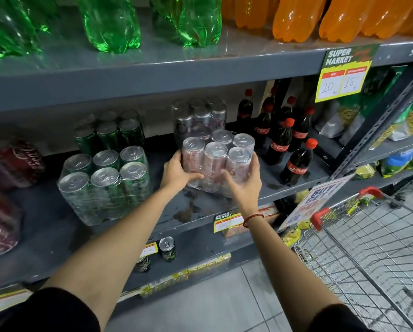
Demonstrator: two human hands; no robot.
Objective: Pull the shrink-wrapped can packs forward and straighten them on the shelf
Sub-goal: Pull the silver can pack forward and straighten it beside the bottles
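Observation:
A shrink-wrapped pack of silver cans stands on the grey middle shelf, turned slightly askew. My left hand grips its left front corner and my right hand holds its right front side. Behind it stands a second silver can pack, further back on the shelf. To the left, a green can pack sits near the shelf's front edge, with another green pack behind it. Red can packs lie at the far left.
Cola bottles with red caps stand just right of the held pack. Green bottles and orange bottles fill the shelf above. A wire shopping cart stands at the lower right. Loose cans sit on the shelf below.

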